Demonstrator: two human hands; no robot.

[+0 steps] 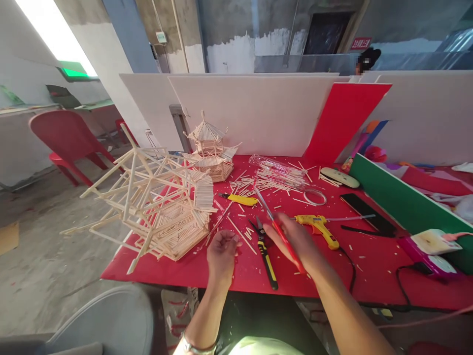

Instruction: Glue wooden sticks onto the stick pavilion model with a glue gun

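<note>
My right hand (291,236) is closed around a long red-handled tool (290,249). Its slim greyish shaft points up and away over the table; the exact kind is unclear. Beside the wooden stick model, my left hand (222,246) has its fingers curled and pinched, and what lies between them is too small to make out. The large open-framed stick model (177,222) stands at the table's left edge. Between my hands lie black-and-yellow cutters (266,261), blades slightly apart. A yellow utility knife (242,199) rests beyond them, among loose wooden sticks (244,236).
A smaller stick pagoda (210,153) stands behind the large model. Bagged sticks (279,173), a tape roll (315,197), a yellow glue gun (318,227) and a black phone-like slab (365,212) occupy the red table (314,283). A green board (406,202) borders the right; white panels (251,113) stand behind.
</note>
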